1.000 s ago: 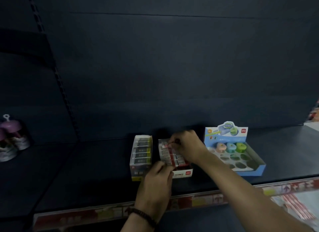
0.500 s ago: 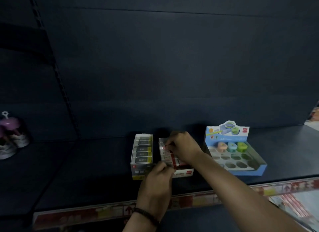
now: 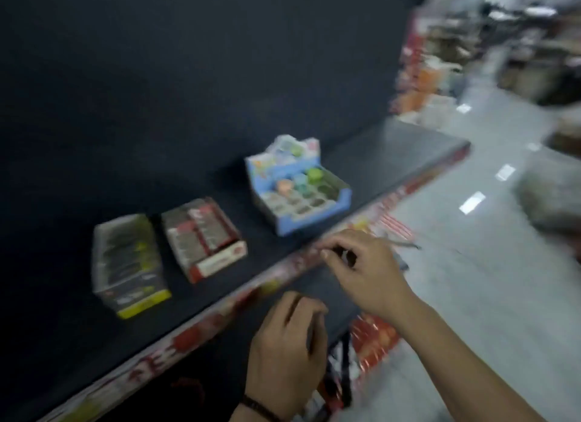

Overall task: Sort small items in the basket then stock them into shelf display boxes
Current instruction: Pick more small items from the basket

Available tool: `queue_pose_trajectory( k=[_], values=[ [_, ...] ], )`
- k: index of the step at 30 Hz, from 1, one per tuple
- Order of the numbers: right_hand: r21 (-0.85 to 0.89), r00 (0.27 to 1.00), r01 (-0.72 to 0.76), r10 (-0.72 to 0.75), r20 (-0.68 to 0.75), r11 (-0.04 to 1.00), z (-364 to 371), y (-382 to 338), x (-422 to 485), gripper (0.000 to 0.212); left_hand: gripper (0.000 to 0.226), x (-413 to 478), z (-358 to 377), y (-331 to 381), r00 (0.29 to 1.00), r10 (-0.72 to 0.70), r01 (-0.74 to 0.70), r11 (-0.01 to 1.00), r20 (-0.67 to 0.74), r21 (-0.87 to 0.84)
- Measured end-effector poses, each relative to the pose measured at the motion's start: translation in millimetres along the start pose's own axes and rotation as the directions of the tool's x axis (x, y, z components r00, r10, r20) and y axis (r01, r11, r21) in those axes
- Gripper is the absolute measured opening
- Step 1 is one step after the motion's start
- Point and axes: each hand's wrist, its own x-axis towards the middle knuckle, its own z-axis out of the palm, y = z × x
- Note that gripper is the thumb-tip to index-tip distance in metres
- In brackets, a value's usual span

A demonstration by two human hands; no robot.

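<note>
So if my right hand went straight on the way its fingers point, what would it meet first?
Probably the shelf's front label strip, ahead of the right hand; the red and white box lies beyond. Blur makes depth unclear.

The single head-worn camera looks forward and down from the aisle side of the shelf [image 3: 393, 151]. It faces the shelf obliquely, so the shelf's front edge runs from lower left to upper right. The left hand [image 3: 287, 340] and right hand [image 3: 364, 274] sit nearest, at lower centre. The blue display box [image 3: 298, 195] lies beyond them. The aisle floor [image 3: 471, 280] fills the right side. The whole view is motion-blurred.
</note>
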Motion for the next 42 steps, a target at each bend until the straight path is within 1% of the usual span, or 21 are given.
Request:
queue_pose_trajectory(
  k=[1,2,4,5,7,9,10,12,15,17,20,21,24,28,30,32,34,36,39,41,42],
  values=[
    [-0.028,0.994,-0.106,0.106,-0.024,0.994,-13.4,15.6,-30.4,0.018,0.005,-5.0,20.2,1.0,0.991,-0.004,0.006,1.000,0.133,-0.014],
    [-0.057,0.971,-0.235,0.231,-0.057,0.970,-31.5,31.4,-72.5,0.019,0.002,-13.7,44.6,7.3,0.954,-0.012,0.023,0.999,0.300,-0.032],
    [-0.086,0.890,-0.451,0.442,-0.108,0.888,-58.9,56.7,-151.7,0.020,0.011,-27.0,80.0,17.2,0.803,-0.025,0.068,0.996,0.595,-0.049],
    [-0.104,0.818,-0.573,0.558,-0.141,0.813,-75.0,67.5,-200.0,0.018,0.012,-37.0,100.0,29.0,0.705,0.020,0.060,0.994,0.709,-0.088],
    [-0.127,0.641,-0.767,0.745,-0.187,0.628,-101.4,85.6,-289.9,0.015,0.011,-55.6,132.0,54.0,0.539,0.121,0.020,0.988,0.834,-0.156],
    [-0.140,0.472,-0.881,0.857,-0.206,0.452,-118.7,96.2,-368.2,0.014,0.012,-74.8,157.6,74.0,0.423,0.173,-0.014,0.983,0.890,-0.185],
    [-0.134,0.370,-0.928,0.903,-0.218,0.347,-127.3,97.9,-408.7,0.014,0.012,-86.8,173.9,89.1,0.359,0.202,-0.042,0.979,0.911,-0.201],
    [-0.081,0.194,-0.980,0.951,-0.239,0.179,-139.6,101.9,-476.6,0.013,0.012,-107.8,205.2,118.8,0.255,0.238,-0.085,0.971,0.937,-0.223],
    [0.032,-0.004,-0.999,0.968,-0.251,0.004,-155.8,114.3,-555.7,0.011,0.013,-137.5,254.2,160.2,0.145,0.261,-0.113,0.963,0.954,-0.246],
    [0.091,-0.098,-0.993,0.966,-0.239,-0.078,-169.9,130.6,-601.7,0.012,0.013,-160.6,291.5,189.8,0.075,0.262,-0.144,0.957,0.962,-0.250],
    [0.131,-0.151,-0.984,0.963,-0.221,-0.124,-190.8,169.3,-655.5,0.011,0.014,-186.4,354.0,232.3,0.001,0.217,-0.178,0.961,0.976,-0.214],
    [0.128,-0.162,-0.982,0.967,-0.196,-0.139,-197.8,185.9,-669.7,0.009,0.016,-193.4,375.6,244.4,-0.008,0.207,-0.187,0.961,0.978,-0.205],
    [0.091,-0.168,-0.983,0.982,-0.088,-0.160,-217.4,257.1,-716.0,0.005,0.019,-215.9,453.6,275.3,0.023,0.145,-0.194,0.971,0.989,-0.137],
    [0.071,-0.199,-0.978,0.980,-0.021,-0.198,-218.5,394.1,-784.4,0.012,0.022,-264.6,587.3,296.7,0.065,0.091,-0.133,0.988,0.994,-0.082],
    [0.067,-0.198,-0.978,0.980,0.005,-0.198,-212.1,440.4,-796.2,0.012,0.028,-280.8,630.1,301.3,0.090,0.087,-0.126,0.989,0.992,-0.075],
    [0.085,-0.183,-0.980,0.983,-0.015,-0.181,-191.4,499.8,-818.5,0.013,0.034,-312.2,685.2,298.0,0.121,0.080,-0.085,0.994,0.989,-0.070],
    [0.106,-0.172,-0.981,0.983,-0.069,-0.164,-171.5,551.9,-834.3,0.020,0.040,-338.3,732.1,292.0,0.176,0.060,-0.014,0.998,0.983,-0.059],
    [0.072,-0.139,-0.989,0.986,-0.089,-0.133,-144.4,610.4,-850.6,0.028,0.048,-368.3,780.7,278.3,0.222,0.046,0.046,0.997,0.974,-0.057],
    [0.033,-0.099,-0.995,0.986,-0.136,-0.095,-112.0,692.0,-863.6,0.046,0.061,-404.4,841.4,257.2,0.284,0.030,0.026,0.999,0.959,-0.038],
    [-0.020,-0.097,-0.995,0.979,-0.180,-0.102,-93.1,746.4,-870.3,0.059,0.067,-426.0,870.2,242.9,0.290,0.024,0.017,0.999,0.957,-0.030],
    [-0.068,-0.080,-0.993,0.978,-0.193,-0.095,-84.1,774.1,-873.2,0.062,0.068,-435.2,882.4,235.4,0.289,0.042,0.015,0.999,0.956,-0.049]
  ],
)
